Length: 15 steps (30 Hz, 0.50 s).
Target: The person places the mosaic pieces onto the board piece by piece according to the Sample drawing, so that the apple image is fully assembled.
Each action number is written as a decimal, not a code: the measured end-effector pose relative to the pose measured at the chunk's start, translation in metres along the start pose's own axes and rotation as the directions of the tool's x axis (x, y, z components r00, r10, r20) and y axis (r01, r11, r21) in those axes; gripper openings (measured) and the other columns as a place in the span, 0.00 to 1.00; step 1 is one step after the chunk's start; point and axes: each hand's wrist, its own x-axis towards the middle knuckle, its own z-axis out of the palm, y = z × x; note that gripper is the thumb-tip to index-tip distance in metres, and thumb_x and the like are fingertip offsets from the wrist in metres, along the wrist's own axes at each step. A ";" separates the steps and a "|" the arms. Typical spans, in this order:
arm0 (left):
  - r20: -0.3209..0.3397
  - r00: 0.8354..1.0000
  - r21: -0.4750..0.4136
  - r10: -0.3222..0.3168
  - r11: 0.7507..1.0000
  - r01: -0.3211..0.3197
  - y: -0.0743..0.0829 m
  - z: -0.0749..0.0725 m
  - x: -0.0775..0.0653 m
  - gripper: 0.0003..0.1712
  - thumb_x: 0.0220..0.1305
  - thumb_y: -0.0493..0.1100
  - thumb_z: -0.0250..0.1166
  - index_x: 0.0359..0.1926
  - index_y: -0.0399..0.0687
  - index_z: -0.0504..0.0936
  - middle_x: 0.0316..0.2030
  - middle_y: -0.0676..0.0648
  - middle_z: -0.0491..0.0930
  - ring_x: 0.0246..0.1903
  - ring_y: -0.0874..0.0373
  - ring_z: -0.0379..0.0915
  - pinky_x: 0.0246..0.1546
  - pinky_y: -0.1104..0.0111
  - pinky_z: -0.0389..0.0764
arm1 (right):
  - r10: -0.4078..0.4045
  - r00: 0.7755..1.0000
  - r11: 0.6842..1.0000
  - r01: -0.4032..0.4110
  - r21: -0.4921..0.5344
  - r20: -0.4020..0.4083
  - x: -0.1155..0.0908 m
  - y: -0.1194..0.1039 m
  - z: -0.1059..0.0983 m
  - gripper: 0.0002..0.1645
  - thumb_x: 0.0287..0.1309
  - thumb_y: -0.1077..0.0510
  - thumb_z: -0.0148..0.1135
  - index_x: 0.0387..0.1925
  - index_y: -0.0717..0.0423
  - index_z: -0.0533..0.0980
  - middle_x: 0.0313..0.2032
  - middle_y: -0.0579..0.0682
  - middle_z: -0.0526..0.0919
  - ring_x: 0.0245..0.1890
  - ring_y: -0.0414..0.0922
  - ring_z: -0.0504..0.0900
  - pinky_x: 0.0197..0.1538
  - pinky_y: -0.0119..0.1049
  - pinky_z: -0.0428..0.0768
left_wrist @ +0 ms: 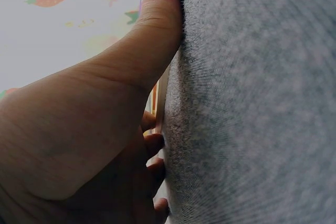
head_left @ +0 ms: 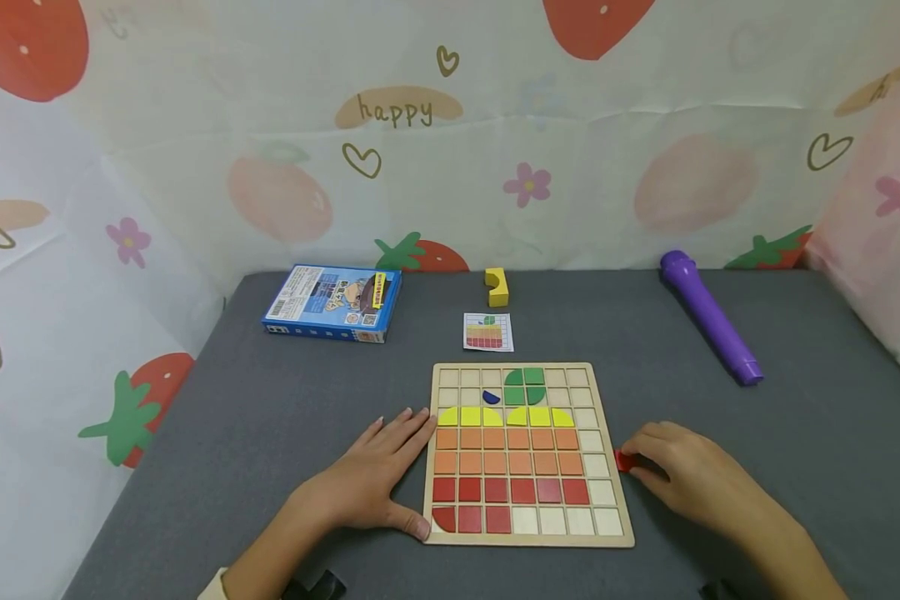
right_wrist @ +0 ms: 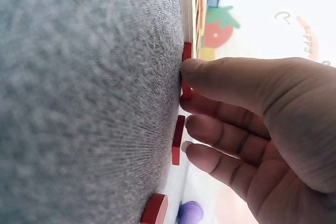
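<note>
A wooden grid board (head_left: 608, 522) lies on the grey table, partly filled with green, yellow, orange and red tiles. One dark blue half-round piece (head_left: 491, 397) sits near its top. My left hand (head_left: 367, 475) rests spread at the board's left edge, thumb by the lower corner and fingertips at the frame. Just off the right edge, my right hand (head_left: 678, 467) pinches a red tile (right_wrist: 187, 51) between thumb and index finger. In the right wrist view, a second red tile (right_wrist: 178, 140) lies by the other fingers and a red piece (right_wrist: 155, 208) further along; the hand hides both from the head view.
Behind the board lies a small pattern card (head_left: 487, 343), with a notched yellow block (head_left: 498, 295) beyond it. A blue box (head_left: 333, 304) is at the back left. At the back right lies a purple microphone-shaped object (head_left: 711, 317). A printed cloth (head_left: 450, 192) hangs behind the table.
</note>
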 end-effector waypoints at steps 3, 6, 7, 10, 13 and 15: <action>0.000 1.000 -0.001 0.001 1.000 -0.001 0.000 0.000 0.000 0.72 0.45 0.80 0.67 0.81 0.51 0.44 0.79 0.49 0.42 0.77 0.49 0.33 0.73 0.46 0.37 | -0.006 1.000 1.000 0.006 -0.006 -0.009 0.000 0.000 0.000 0.19 0.42 0.66 0.81 0.35 0.45 0.84 0.34 0.34 0.80 0.35 0.35 0.78 0.35 0.37 0.81; -0.001 1.000 -0.003 0.001 1.000 -0.001 0.000 0.000 0.000 0.72 0.45 0.80 0.67 0.81 0.52 0.44 0.79 0.49 0.42 0.77 0.49 0.33 0.73 0.46 0.37 | -0.013 1.000 1.000 0.013 -0.010 -0.015 0.001 -0.001 -0.001 0.19 0.42 0.67 0.81 0.35 0.46 0.84 0.35 0.35 0.80 0.35 0.36 0.79 0.35 0.38 0.81; -0.001 1.000 -0.004 0.001 1.000 -0.001 0.000 0.000 0.000 0.72 0.45 0.80 0.67 0.81 0.52 0.44 0.79 0.49 0.42 0.77 0.49 0.33 0.73 0.46 0.36 | -0.014 1.000 1.000 0.014 -0.013 -0.016 0.001 -0.001 -0.002 0.19 0.41 0.67 0.81 0.35 0.46 0.84 0.35 0.35 0.81 0.35 0.36 0.79 0.36 0.38 0.81; -0.002 1.000 -0.003 0.001 1.000 -0.001 -0.001 0.000 0.000 0.73 0.45 0.80 0.67 0.81 0.52 0.44 0.79 0.49 0.42 0.77 0.49 0.33 0.73 0.47 0.36 | -0.018 1.000 1.000 0.018 -0.024 -0.014 0.001 -0.001 -0.003 0.19 0.42 0.67 0.80 0.35 0.47 0.84 0.35 0.36 0.81 0.36 0.37 0.79 0.36 0.39 0.82; -0.002 1.000 -0.002 0.003 1.000 -0.003 -0.002 0.001 0.000 0.72 0.45 0.80 0.66 0.81 0.52 0.44 0.79 0.49 0.42 0.77 0.49 0.33 0.73 0.47 0.36 | -0.019 0.999 0.999 0.018 -0.042 -0.028 0.002 0.000 -0.005 0.19 0.40 0.67 0.81 0.35 0.48 0.84 0.35 0.37 0.81 0.36 0.38 0.80 0.36 0.39 0.82; -0.003 1.000 -0.003 0.005 1.000 -0.005 -0.002 0.001 0.000 0.72 0.45 0.80 0.66 0.81 0.52 0.44 0.79 0.49 0.42 0.77 0.49 0.32 0.73 0.47 0.36 | -0.027 0.999 0.999 0.025 -0.043 -0.044 0.002 0.000 -0.006 0.19 0.39 0.67 0.81 0.35 0.48 0.84 0.35 0.37 0.81 0.36 0.38 0.80 0.36 0.39 0.82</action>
